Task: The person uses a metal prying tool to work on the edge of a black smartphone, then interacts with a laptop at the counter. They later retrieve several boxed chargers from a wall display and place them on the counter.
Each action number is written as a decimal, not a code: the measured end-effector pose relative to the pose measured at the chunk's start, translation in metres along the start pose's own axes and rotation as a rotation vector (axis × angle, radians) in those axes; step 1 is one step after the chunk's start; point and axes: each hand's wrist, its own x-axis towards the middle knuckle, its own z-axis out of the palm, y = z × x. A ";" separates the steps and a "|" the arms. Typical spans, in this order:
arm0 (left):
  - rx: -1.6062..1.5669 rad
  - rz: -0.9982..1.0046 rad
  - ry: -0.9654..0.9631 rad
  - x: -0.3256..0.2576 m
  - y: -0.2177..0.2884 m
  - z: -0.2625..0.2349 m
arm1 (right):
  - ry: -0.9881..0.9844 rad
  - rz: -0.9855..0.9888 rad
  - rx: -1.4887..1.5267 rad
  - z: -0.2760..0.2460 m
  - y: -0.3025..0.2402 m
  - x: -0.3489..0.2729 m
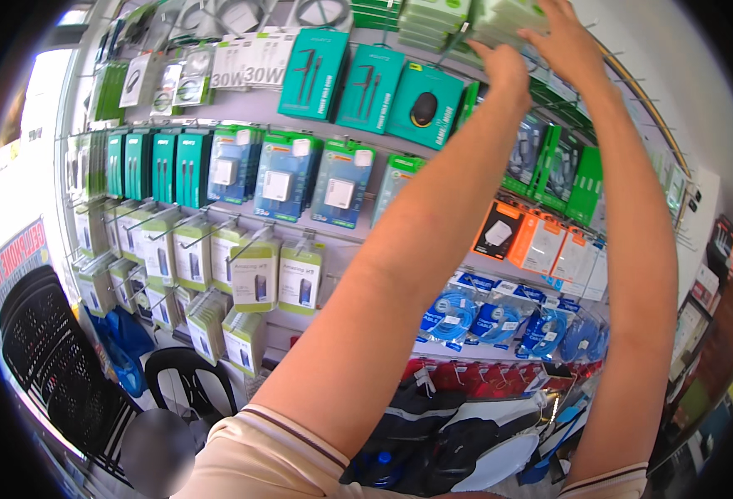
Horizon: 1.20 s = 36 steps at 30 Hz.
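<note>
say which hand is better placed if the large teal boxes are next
Left, probably: the left hand is nearer the large teal boxes; the right hand is farther right, by the pale packs.

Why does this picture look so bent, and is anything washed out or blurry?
In the head view, fisheye distortion curves the display wall toward black, rounded corners; also in the head view, the opening at left is glared nearly white; a round grey patch at lower left is blurred smooth, hiding any detail; the packages by the hands, at the top, look soft.
</note>
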 end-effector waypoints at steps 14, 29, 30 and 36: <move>-0.061 -0.155 0.006 -0.028 0.002 -0.012 | -0.093 -0.002 -0.122 -0.015 0.018 -0.009; 1.124 1.074 -0.985 -0.193 0.105 -0.083 | 0.152 0.051 0.401 -0.035 -0.036 -0.067; 1.164 1.008 -1.099 -0.211 0.122 -0.095 | 0.137 0.050 0.522 -0.057 -0.071 -0.101; 0.951 0.542 -1.759 -0.337 0.145 -0.152 | -0.403 0.138 0.610 -0.159 -0.133 -0.298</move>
